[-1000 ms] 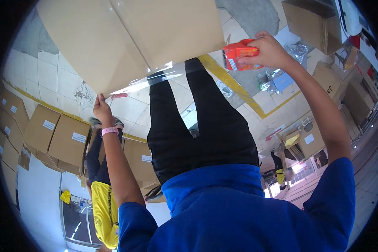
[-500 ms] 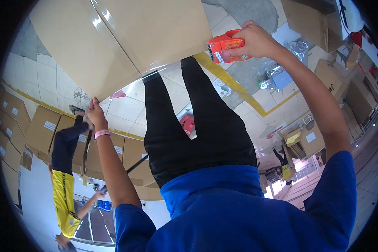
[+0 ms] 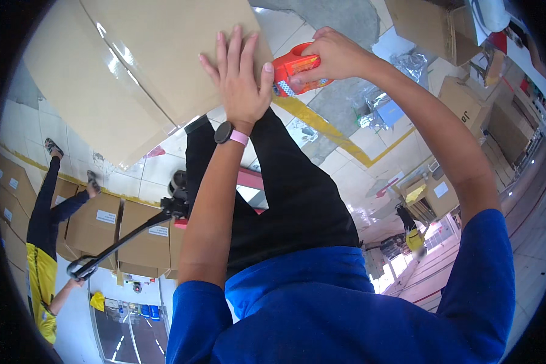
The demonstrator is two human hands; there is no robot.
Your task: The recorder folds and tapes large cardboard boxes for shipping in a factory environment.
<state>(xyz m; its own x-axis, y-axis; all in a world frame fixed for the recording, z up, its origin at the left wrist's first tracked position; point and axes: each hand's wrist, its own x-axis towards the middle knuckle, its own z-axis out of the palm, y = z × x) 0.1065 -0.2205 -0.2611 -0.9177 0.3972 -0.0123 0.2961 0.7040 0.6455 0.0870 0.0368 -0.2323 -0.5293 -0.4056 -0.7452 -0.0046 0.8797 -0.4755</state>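
A large brown cardboard box [image 3: 164,54] lies in front of me, with shiny clear tape [image 3: 118,54] running along its top seam. My left hand [image 3: 242,91] rests palm down on the box near its right edge, fingers spread. It wears a pink-strapped watch [image 3: 230,133] at the wrist. In my right hand [image 3: 340,56] is a red-orange tape dispenser [image 3: 290,76], held against or just beside the box's right edge. The dispenser's front end lies close to my left thumb; whether tape runs from it, I cannot tell.
At the left, a person in a yellow shirt [image 3: 41,285] grips a long black handle [image 3: 127,238] with a red base beside my legs. Labelled cartons [image 3: 94,224] stand behind. Crumpled clear plastic [image 3: 409,70] and opened cardboard [image 3: 461,100] lie at the right.
My left hand has left the box's near left corner and now lies flat at its right side. The dispenser appears slightly further left. The other person and the black handle have shifted.
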